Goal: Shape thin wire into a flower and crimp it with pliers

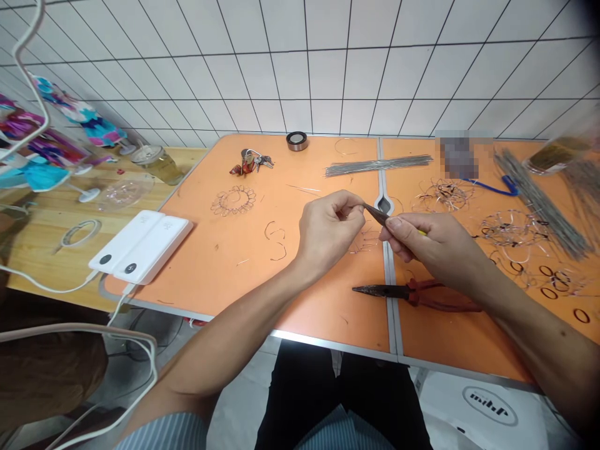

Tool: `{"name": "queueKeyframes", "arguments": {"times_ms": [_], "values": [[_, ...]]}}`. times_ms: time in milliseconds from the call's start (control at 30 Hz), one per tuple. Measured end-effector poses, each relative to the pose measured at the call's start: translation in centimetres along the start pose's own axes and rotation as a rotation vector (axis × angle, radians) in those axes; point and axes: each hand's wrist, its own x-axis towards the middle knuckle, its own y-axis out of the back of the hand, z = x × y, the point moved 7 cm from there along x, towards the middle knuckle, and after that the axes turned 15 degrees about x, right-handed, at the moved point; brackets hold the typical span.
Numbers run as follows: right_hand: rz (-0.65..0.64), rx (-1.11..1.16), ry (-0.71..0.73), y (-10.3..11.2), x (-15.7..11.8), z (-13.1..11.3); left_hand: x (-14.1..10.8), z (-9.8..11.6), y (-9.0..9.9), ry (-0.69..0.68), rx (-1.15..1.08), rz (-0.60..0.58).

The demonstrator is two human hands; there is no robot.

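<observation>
My right hand (417, 240) is closed round dark long-nosed pliers (375, 214), whose tip points up and left. The tip meets the pinched fingers of my left hand (332, 225); what those fingers hold is too small to make out. Below my right hand, red-handled pliers (382, 290) lie on the orange table (281, 300), pointing left across its seam. Short bent wires (275, 240) lie to the left of my left hand, and a looped wire ring (233, 201) is farther left.
Behind lie a bundle of straight wires (379, 165), a tape roll (297, 141) and keys (253, 161). On the right are tangled wire pieces (510, 230), more wire (544, 203) and dark rings (581, 315). White power banks (140, 247) with cables sit on the left.
</observation>
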Motion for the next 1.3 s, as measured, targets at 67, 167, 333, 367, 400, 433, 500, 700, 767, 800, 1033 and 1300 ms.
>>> {"name": "queueKeyframes", "arguments": {"times_ms": [67, 167, 333, 367, 400, 433, 500, 700, 767, 800, 1033, 1300], "values": [[0.024, -0.056, 0.022, 0.0, 0.0, 0.0, 0.0, 0.0, -0.1, 0.013, -0.009, -0.005], [0.060, -0.140, 0.055, 0.0, -0.1, 0.1, -0.1, 0.1, -0.1, 0.019, -0.009, -0.009], [0.110, -0.283, 0.126, -0.2, -0.3, -0.4, -0.3, 0.4, -0.2, 0.037, -0.024, -0.012], [0.111, -0.299, 0.144, -0.3, -0.3, -0.5, -0.3, 0.4, -0.2, 0.044, -0.030, -0.014], [0.112, -0.309, 0.159, -0.4, -0.3, -0.7, -0.3, 0.4, -0.3, 0.050, -0.038, -0.016], [0.113, -0.316, 0.172, -0.5, -0.3, -0.8, -0.3, 0.4, -0.3, 0.056, -0.048, -0.017], [0.122, -0.328, 0.192, -0.5, -0.3, -0.9, -0.2, 0.5, -0.3, 0.078, -0.093, -0.030], [0.153, -0.359, 0.250, -0.3, -0.3, -0.7, 0.3, 0.5, -1.0, 0.188, -0.294, -0.194], [0.147, -0.333, 0.244, -0.2, -0.3, -0.5, 0.4, 0.4, -0.9, 0.187, -0.330, -0.199], [0.142, -0.313, 0.235, -0.1, -0.3, -0.4, 0.5, 0.3, -0.9, 0.185, -0.345, -0.199], [0.136, -0.216, 0.212, 0.1, -0.6, -0.3, 0.7, -0.3, -1.4, 0.222, -0.482, -0.272], [0.142, -0.275, 0.190, 0.0, -0.8, -0.7, 0.7, -0.2, -1.5, 0.215, -0.483, -0.274]]}}
